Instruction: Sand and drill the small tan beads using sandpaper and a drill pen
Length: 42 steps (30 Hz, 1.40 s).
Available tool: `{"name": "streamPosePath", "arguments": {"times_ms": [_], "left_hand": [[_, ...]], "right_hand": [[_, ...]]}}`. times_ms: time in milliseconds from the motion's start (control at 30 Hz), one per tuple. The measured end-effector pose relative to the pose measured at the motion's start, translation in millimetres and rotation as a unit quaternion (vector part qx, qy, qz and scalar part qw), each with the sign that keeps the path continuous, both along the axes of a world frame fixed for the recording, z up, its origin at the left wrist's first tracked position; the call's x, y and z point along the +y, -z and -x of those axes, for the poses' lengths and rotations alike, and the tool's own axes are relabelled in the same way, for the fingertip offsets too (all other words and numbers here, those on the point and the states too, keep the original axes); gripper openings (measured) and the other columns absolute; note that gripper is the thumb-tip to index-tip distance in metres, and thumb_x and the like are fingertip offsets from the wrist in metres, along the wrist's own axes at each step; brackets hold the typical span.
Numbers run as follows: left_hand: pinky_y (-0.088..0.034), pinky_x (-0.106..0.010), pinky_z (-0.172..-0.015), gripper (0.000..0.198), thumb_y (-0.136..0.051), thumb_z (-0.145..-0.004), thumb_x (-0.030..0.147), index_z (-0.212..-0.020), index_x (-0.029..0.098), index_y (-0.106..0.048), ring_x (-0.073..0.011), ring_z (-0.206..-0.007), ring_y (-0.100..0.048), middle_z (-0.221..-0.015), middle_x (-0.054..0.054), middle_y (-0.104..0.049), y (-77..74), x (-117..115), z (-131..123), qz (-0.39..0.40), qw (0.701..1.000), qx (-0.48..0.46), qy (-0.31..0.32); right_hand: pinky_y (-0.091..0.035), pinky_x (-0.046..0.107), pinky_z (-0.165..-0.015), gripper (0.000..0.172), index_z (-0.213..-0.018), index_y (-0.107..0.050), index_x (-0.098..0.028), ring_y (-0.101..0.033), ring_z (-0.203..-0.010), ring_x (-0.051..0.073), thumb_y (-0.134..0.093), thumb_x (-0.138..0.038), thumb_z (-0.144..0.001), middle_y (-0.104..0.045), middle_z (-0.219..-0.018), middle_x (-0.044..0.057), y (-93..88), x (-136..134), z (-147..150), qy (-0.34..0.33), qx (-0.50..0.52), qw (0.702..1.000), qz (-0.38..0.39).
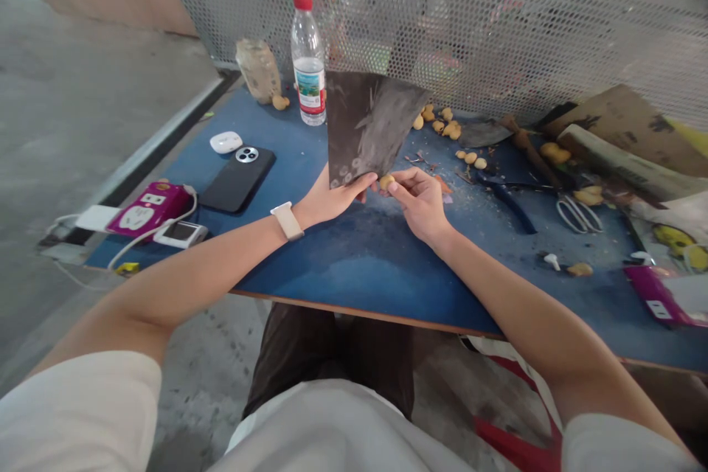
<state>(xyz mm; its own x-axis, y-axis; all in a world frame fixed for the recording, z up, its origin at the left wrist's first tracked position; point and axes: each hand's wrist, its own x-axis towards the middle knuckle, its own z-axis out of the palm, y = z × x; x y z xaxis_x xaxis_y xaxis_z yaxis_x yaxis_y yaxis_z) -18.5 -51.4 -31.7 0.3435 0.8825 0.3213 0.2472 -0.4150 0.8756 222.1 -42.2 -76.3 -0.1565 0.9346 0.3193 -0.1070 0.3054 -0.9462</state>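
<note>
My left hand [337,195] grips the lower edge of a dark grey sheet of sandpaper [373,125], which stands tilted up above the table and has pale scuffs on its face. Between the thumb and fingers of my right hand [421,200] is a small tan gourd [386,181], held against the sheet's lower right corner. Fingertips of both hands meet close around the gourd, and part of it is hidden. Behind the sheet, several more small gourds [450,130] lie on the blue table [343,269].
A water bottle [310,74], a jar [259,72], a mouse [226,141], a phone [237,181] and a purple power strip [149,210] stand left. Pliers [512,208], scissors [578,214] and brown sheets [613,122] lie right. A perforated metal panel [498,29] rises behind.
</note>
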Motion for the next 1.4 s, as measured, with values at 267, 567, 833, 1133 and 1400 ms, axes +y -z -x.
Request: {"name": "streamPosePath", "arguments": {"times_ms": [267,567,833,1133,1400], "left_hand": [[-0.070,-0.039,-0.080,0.055,-0.076,-0.119,0.072,-0.093,0.024,-0.078,-0.0222,-0.074,-0.076,-0.078,-0.004,-0.076,-0.6,-3,-2,0.024,0.999,-0.033,0.013],[-0.069,-0.040,-0.078,0.050,-0.074,-0.118,0.067,-0.090,0.026,-0.076,-0.0239,-0.074,-0.076,-0.078,-0.006,-0.075,-3.5,-2,-1,-0.009,1.000,-0.010,0.005],[-0.067,-0.041,-0.077,0.059,-0.074,-0.116,0.079,-0.091,0.026,-0.076,-0.0249,-0.076,-0.076,-0.078,-0.007,-0.076,-2.8,-1,1,-0.025,1.000,0.001,0.001],[-0.072,-0.042,-0.081,0.050,-0.079,-0.118,0.066,-0.092,0.024,-0.077,-0.0231,-0.075,-0.077,-0.079,-0.006,-0.076,1.4,-2,-2,0.042,0.997,-0.057,0.026],[-0.073,-0.041,-0.082,0.043,-0.083,-0.117,0.059,-0.091,0.024,-0.078,-0.0226,-0.074,-0.078,-0.079,-0.005,-0.079,3.8,-5,-4,0.067,0.995,-0.077,0.020]], "right_hand": [[-0.081,0.048,-0.103,0.055,-0.108,-0.086,-0.030,-0.092,-0.104,0.025,-0.106,-0.078,-0.092,-0.093,-0.113,0.006,2.1,-4,-2,0.067,-0.060,0.988,-0.125],[-0.080,0.049,-0.103,0.051,-0.108,-0.086,-0.031,-0.091,-0.102,0.026,-0.104,-0.077,-0.095,-0.093,-0.110,0.006,1.7,-6,-1,0.076,-0.067,0.989,-0.110],[-0.079,0.043,-0.097,0.071,-0.108,-0.082,-0.031,-0.089,-0.093,0.023,-0.107,-0.092,-0.082,-0.093,-0.106,0.004,3.1,3,-2,0.017,-0.006,1.000,0.004],[-0.081,0.050,-0.103,0.052,-0.109,-0.090,-0.030,-0.092,-0.100,0.026,-0.104,-0.078,-0.095,-0.096,-0.111,0.006,-4.8,-8,-4,0.078,-0.077,0.989,-0.104],[-0.078,0.054,-0.111,0.015,-0.101,-0.089,-0.037,-0.093,-0.118,0.032,-0.091,-0.045,-0.113,-0.098,-0.126,0.005,-22.0,-10,-20,0.077,-0.244,0.927,-0.274]]}}
